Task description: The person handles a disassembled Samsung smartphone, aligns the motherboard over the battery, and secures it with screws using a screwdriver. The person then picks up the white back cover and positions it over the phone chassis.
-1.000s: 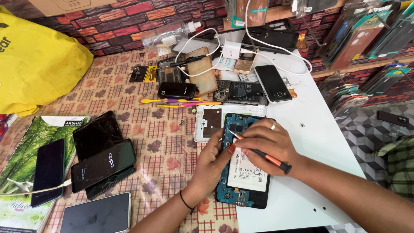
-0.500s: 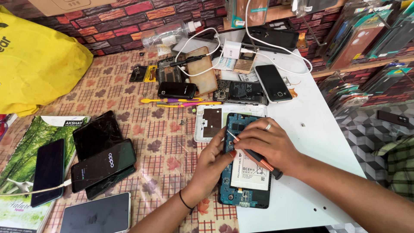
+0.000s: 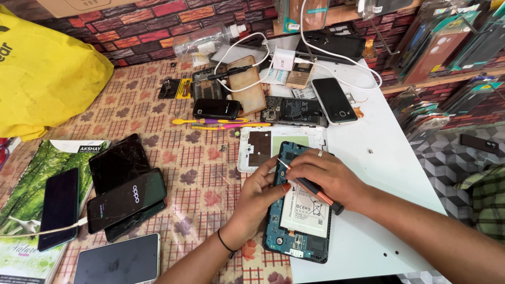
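A: Surface?
B: Checked cloth [image 3: 158,137] beside a white table [image 3: 379,173], with a brick-pattern wall [image 3: 131,26] behind.

A: Count?
B: One opened phone [image 3: 302,210] at the table's near edge. The left hand [image 3: 258,197] grips its side; the right hand [image 3: 326,176] pinches one screwdriver [image 3: 315,192].

A: Hidden?
B: The screwdriver tip's contact is unclear.

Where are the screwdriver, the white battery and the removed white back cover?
screwdriver [image 3: 315,192], head view, on its black and orange handle.
white battery [image 3: 307,213], head view, middle of its label face.
white back cover [image 3: 247,158], head view, on its bare left edge.
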